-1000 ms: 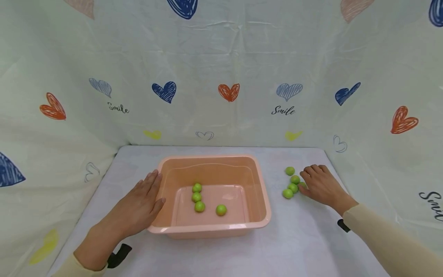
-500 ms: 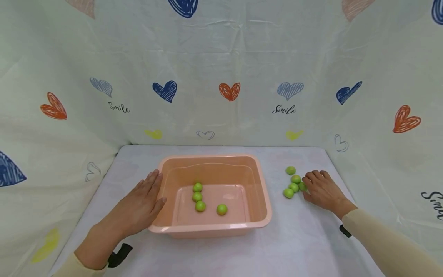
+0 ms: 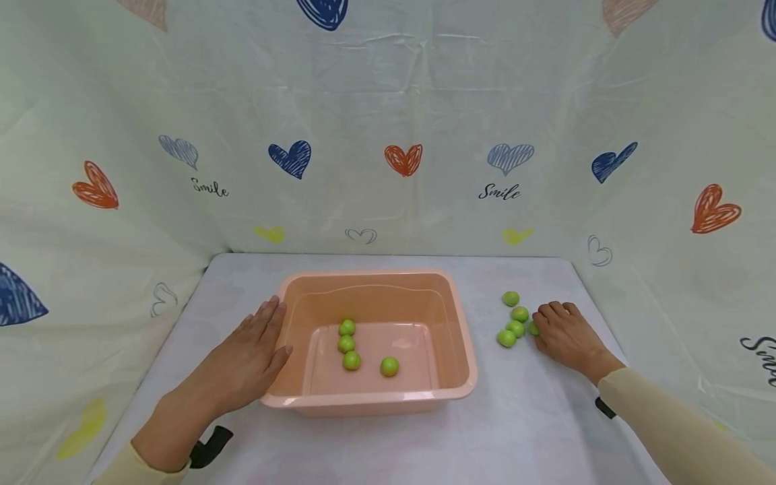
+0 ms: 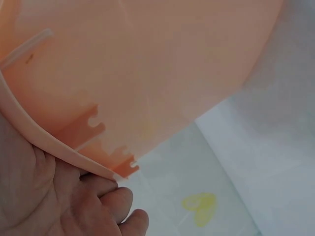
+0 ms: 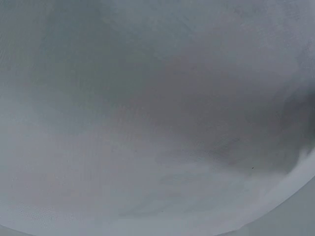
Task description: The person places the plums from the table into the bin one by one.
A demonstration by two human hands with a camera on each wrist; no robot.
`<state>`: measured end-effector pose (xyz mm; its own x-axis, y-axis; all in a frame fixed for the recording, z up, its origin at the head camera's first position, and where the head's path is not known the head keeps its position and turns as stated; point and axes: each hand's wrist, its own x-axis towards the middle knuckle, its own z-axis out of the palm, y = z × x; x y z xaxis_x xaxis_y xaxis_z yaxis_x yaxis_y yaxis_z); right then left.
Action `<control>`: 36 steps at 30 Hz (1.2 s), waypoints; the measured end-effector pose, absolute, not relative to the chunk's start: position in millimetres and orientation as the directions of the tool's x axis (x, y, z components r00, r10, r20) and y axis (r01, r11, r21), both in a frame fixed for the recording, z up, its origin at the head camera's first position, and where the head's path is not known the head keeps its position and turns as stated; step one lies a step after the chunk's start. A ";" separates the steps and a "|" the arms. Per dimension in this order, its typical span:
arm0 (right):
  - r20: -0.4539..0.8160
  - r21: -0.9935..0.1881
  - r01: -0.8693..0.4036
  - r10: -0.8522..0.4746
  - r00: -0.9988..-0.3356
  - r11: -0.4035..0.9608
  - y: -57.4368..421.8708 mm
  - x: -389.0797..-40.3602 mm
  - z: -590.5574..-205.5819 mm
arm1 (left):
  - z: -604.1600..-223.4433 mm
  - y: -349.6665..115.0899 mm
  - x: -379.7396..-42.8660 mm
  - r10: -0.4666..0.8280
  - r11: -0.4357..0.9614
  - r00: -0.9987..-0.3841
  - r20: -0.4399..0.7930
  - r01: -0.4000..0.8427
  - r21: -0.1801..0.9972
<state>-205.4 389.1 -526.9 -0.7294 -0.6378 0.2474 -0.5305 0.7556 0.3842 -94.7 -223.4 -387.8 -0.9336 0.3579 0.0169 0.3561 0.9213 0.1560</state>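
A pink plastic basin [image 3: 376, 399] stands in the middle of the table. Inside lie several small green balls, three in a short row [image 3: 346, 343] and one apart [image 3: 390, 366]. My left hand [image 3: 242, 357] rests along the basin's left rim with its fingers straight; the left wrist view has the palm [image 4: 29, 187] against the rim's underside. Right of the basin, my right hand [image 3: 566, 337] has its fingers curled over a green ball [image 3: 534, 329], which is partly hidden. Several other green balls [image 3: 515, 329] lie just left of that hand.
A white cloth covers the table [image 3: 424, 444]. Behind and at both sides hangs a pale curtain [image 3: 339, 87] with printed hearts. The right wrist view shows only a blurred whitish surface [image 5: 147, 172], with no hand or ball recognisable.
My right hand's fingers have drawn in and closed over the ball at the group's right side, with the hand shifting slightly toward the near right. The left hand and basin stay put.
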 end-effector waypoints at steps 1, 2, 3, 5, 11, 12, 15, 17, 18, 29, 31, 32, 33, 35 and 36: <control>0.246 0.385 -0.526 -0.634 -0.734 0.758 390.8 -205.2 -527.2 | -387.6 -223.4 -95.0 0.356 0.923 -0.935 0.011 0.353 0.155; 0.247 0.385 -0.522 -0.629 -0.737 0.762 392.6 -205.1 -527.4 | -387.6 -223.3 -95.2 0.355 0.923 -0.935 0.009 0.352 0.155; 0.249 0.381 -0.517 -0.624 -0.741 0.766 394.8 -205.1 -527.8 | -387.7 -223.3 -95.3 0.354 0.924 -0.935 0.008 0.351 0.156; 0.254 0.382 -0.506 -0.614 -0.747 0.774 398.8 -205.0 -527.7 | -387.8 -223.0 -95.4 0.351 0.925 -0.936 0.005 0.348 0.156; 0.247 0.393 -0.459 -0.573 -0.781 0.796 406.5 -205.5 -524.8 | -387.1 -222.5 -94.8 0.351 0.925 -0.936 0.006 0.347 0.156; 0.243 0.394 -0.453 -0.566 -0.788 0.800 406.5 -205.8 -524.2 | -386.7 -222.4 -94.6 0.350 0.925 -0.937 0.006 0.346 0.156; 0.242 0.388 -0.443 -0.553 -0.797 0.808 405.5 -207.4 -522.3 | -386.1 -222.1 -94.4 0.347 0.926 -0.938 0.007 0.343 0.157; 0.248 0.384 -0.445 -0.554 -0.795 0.809 404.6 -208.8 -521.7 | -386.0 -221.9 -94.3 0.343 0.927 -0.939 0.005 0.339 0.158; 0.251 0.382 -0.446 -0.555 -0.793 0.810 403.9 -209.2 -521.2 | -386.2 -221.9 -94.4 0.342 0.928 -0.940 0.006 0.339 0.158; 0.297 0.387 -0.485 -0.605 -0.739 0.784 394.1 -215.1 -516.0 | -387.8 -221.8 -93.3 0.343 0.928 -0.939 0.019 0.342 0.148; 0.306 0.388 -0.496 -0.616 -0.726 0.777 391.4 -216.6 -514.3 | -387.8 -221.8 -93.2 0.343 0.928 -0.939 0.018 0.342 0.147; 0.309 0.388 -0.500 -0.620 -0.721 0.775 389.8 -217.1 -513.2 | -387.8 -221.8 -93.2 0.344 0.928 -0.939 0.019 0.343 0.145; 0.311 0.388 -0.503 -0.623 -0.718 0.773 388.3 -217.5 -512.3 | -387.9 -221.9 -93.3 0.345 0.928 -0.939 0.020 0.344 0.141; 0.311 0.389 -0.503 -0.624 -0.717 0.772 385.2 -218.2 -510.4 | -387.5 -221.2 -93.4 0.342 0.931 -0.940 0.016 0.341 0.129; 0.312 0.386 -0.503 -0.622 -0.718 0.773 383.5 -218.6 -509.4 | -387.6 -221.1 -93.8 0.342 0.932 -0.939 0.016 0.342 0.119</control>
